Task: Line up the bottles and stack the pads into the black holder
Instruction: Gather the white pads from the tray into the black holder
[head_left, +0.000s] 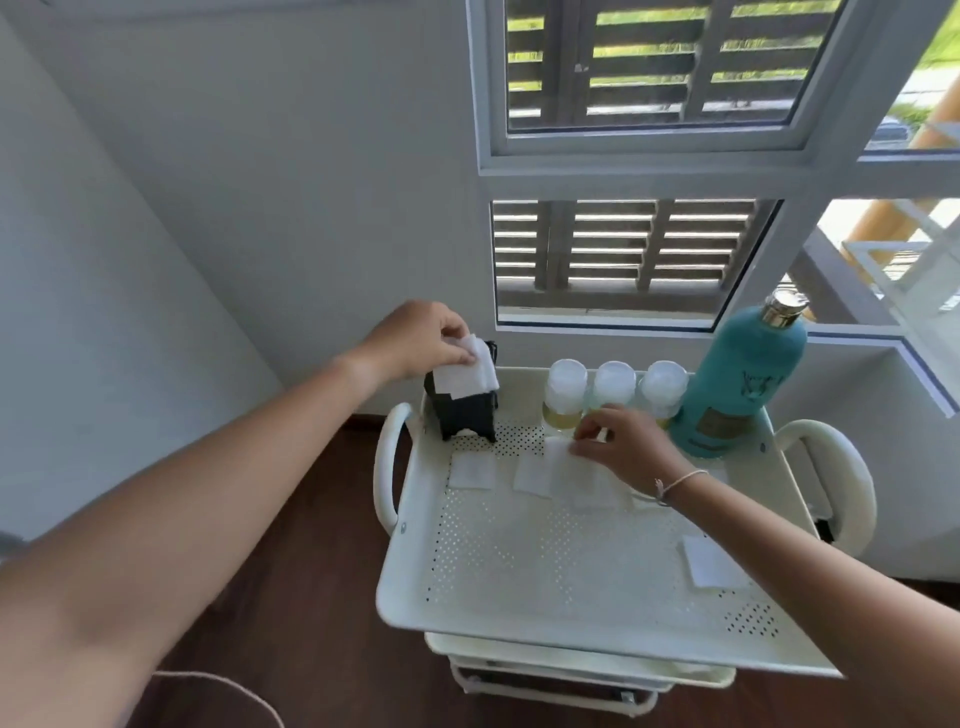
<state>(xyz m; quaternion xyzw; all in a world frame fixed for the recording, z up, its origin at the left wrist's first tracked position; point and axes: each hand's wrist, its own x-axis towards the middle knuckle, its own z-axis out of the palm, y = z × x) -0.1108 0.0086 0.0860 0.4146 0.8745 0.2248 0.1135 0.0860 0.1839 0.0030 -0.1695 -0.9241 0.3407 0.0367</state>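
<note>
The black holder (465, 413) stands at the far left corner of the white perforated cart tray (519, 561). My left hand (415, 340) pinches a white pad (467, 371) right above the holder's top. My right hand (623, 441) grips the edge of another pad (563, 465) lying on the tray. Three small clear bottles with white caps (613, 387) stand in a row along the tray's back edge, next to a tall teal bottle (737, 384). More pads lie loose on the tray (471, 472), (532, 475), (711, 564).
The cart stands against a grey wall under a louvred window (613, 260). It has looped white handles on its left (387, 462) and right (831, 467) sides and lower shelves beneath. A dark wooden floor (311, 597) surrounds it.
</note>
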